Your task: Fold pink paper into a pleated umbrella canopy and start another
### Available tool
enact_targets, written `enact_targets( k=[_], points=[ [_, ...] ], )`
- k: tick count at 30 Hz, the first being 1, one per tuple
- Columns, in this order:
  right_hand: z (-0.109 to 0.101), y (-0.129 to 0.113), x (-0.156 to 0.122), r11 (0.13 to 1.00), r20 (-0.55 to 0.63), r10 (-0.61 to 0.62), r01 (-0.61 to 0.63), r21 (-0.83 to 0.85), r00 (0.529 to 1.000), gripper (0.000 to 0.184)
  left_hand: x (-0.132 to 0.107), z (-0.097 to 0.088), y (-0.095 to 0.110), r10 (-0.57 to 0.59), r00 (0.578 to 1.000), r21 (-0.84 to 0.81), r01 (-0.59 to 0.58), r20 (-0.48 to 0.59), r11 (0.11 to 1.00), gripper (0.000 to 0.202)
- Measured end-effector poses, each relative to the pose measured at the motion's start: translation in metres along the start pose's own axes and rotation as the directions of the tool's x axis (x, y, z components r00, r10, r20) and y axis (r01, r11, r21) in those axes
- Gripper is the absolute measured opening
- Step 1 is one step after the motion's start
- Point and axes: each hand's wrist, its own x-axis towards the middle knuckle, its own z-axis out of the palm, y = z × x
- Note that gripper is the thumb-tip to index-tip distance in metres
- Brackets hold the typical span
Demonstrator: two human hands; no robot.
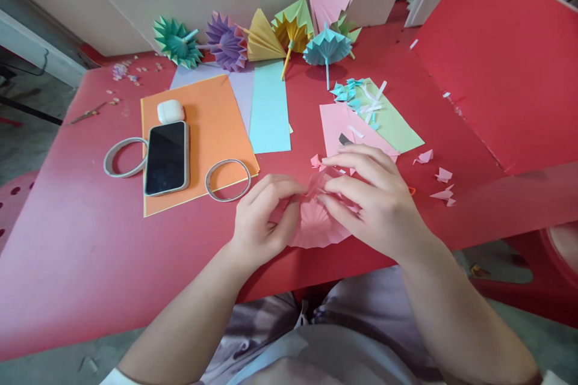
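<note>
My left hand (264, 216) and my right hand (372, 198) meet over a pleated pink paper fan shape (316, 225) near the front edge of the red table (90, 252). Both hands pinch its folded top between fingers and thumb. The lower rounded part of the pink paper shows between my hands; its upper folds are partly hidden by my fingers. A pink sheet (336, 123) lies just beyond my right hand.
Several folded paper umbrellas (271, 36) stand at the back. A phone (166, 157) and earbud case (170, 112) rest on an orange sheet (212, 132), with two tape rings (228, 180) beside it. Blue (270, 108) and green (392, 126) sheets and pink scraps (442, 183) lie around.
</note>
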Motion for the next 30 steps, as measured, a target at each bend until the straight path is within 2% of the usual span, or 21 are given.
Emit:
enact_targets(
  k=[4, 8, 21, 30],
  points=[
    [0.0030, -0.0013, 0.0013, 0.998, 0.005, 0.039, -0.040, 0.052, 0.999, 0.005, -0.0009, 0.0007, 0.0016, -0.131, 0.991, -0.051, 0.130, -0.006, 0.990, 0.036],
    [0.0043, -0.0015, 0.0025, 0.996, 0.009, 0.053, -0.054, 0.075, 0.999, 0.006, -0.0012, -0.0003, 0.0011, -0.184, 0.982, -0.090, 0.187, 0.042, 0.978, 0.037],
    [0.0052, -0.0006, 0.0033, 0.994, -0.018, 0.081, -0.079, 0.072, 0.997, 0.006, -0.0018, -0.0014, 0.0023, -0.246, 0.967, -0.127, 0.253, 0.063, 0.959, 0.035],
    [0.0052, -0.0016, 0.0051, 0.994, -0.031, 0.092, -0.090, 0.059, 0.995, 0.007, -0.0008, -0.0018, 0.0024, -0.206, 0.975, -0.132, 0.215, 0.081, 0.968, 0.032]
  ],
)
